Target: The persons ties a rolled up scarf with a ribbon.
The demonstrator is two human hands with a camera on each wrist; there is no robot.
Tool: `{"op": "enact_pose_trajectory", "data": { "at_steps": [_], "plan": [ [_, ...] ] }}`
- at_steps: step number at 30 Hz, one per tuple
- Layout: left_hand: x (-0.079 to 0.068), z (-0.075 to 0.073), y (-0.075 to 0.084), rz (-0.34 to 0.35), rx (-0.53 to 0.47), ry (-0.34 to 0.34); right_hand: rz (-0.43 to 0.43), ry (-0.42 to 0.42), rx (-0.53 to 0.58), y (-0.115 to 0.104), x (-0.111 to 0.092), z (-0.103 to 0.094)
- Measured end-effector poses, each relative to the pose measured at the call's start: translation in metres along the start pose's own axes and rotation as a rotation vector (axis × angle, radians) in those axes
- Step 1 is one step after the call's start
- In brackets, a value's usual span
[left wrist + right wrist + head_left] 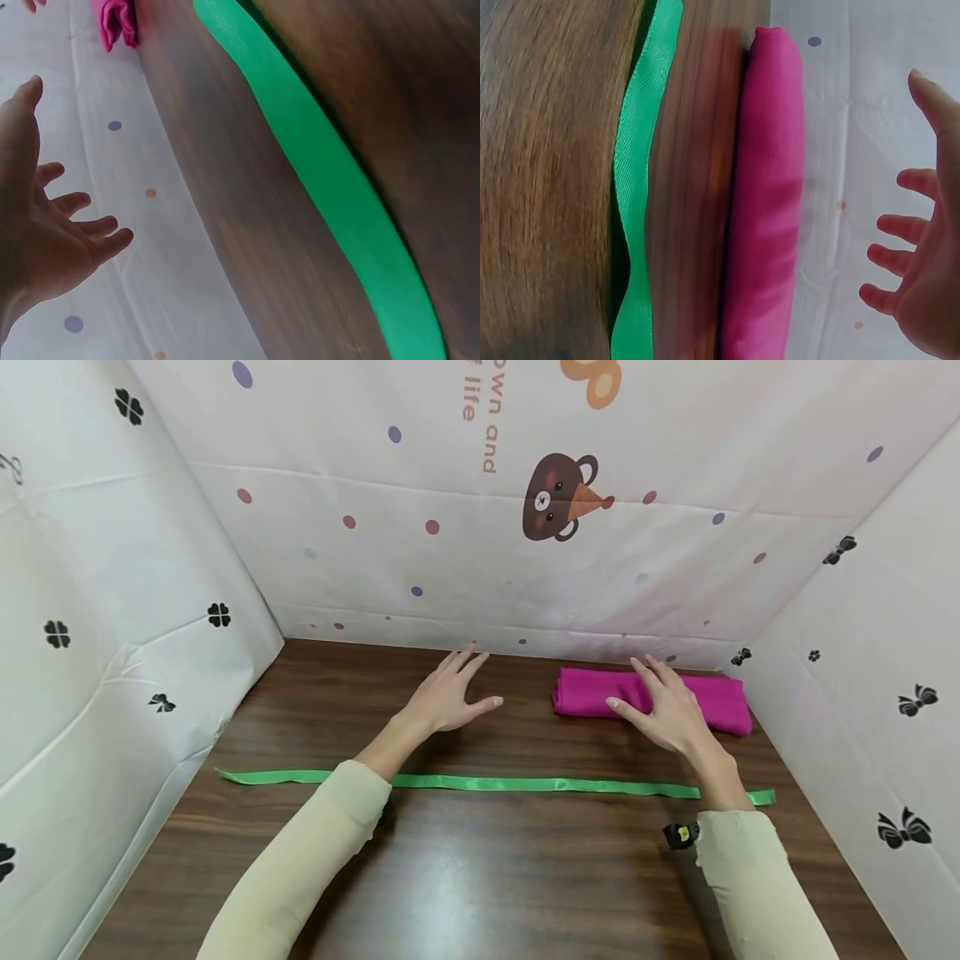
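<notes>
A long green ribbon (pixel 480 783) lies stretched from left to right across the wooden table. Behind it, toward the back right, sits a folded bundle of magenta cloth (pixel 720 700). My left hand (pixel 442 695) hovers over the table beyond the ribbon, fingers spread, holding nothing; its wrist crosses above the ribbon. My right hand (pixel 667 708) is spread in the air over the front of the cloth and hides part of it. In the right wrist view the cloth (pixel 769 187) appears apart from the fingers, and the ribbon (pixel 637 165) runs alongside it.
White printed sheeting (pixel 450 560) with dots and a bear hangs behind the table, and more sheeting encloses the left and right sides. The dark wooden table (pixel 510 885) extends toward me in front of the ribbon. A small black device (pixel 681 836) is at the right wrist.
</notes>
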State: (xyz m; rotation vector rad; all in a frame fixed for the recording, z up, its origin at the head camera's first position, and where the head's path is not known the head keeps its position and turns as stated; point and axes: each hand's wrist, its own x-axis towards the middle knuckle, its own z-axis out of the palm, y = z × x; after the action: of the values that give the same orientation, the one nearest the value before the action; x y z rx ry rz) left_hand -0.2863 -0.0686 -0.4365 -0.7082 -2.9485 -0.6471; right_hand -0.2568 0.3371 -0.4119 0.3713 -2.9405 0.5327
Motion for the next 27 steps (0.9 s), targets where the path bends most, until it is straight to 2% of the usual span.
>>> {"op": "enact_pose_trajectory", "data": {
  "at_steps": [27],
  "plan": [
    [0.029,0.033,0.037,-0.01,-0.044,-0.036,0.099,-0.008,0.024,0.033,0.002,-0.004]
  ]
}}
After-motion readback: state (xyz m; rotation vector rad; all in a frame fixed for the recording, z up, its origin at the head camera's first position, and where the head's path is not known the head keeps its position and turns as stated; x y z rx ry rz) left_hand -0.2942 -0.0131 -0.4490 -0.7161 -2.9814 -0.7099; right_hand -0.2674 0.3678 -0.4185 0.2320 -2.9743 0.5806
